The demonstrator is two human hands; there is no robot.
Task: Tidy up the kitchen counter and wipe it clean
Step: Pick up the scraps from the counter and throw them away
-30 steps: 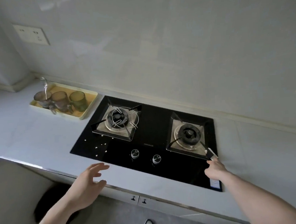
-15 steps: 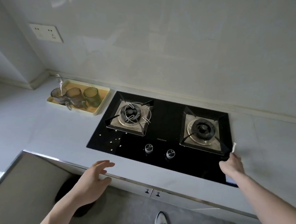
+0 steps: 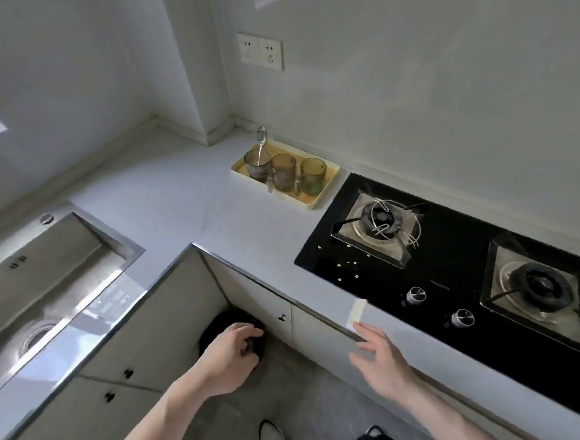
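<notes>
My one head-worn camera looks steeply down over the counter (image 3: 191, 206) corner, the hob (image 3: 456, 259) to its right.

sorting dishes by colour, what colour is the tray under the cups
Pale yellow. The tray shows best in the head view, beside the stove.
</notes>
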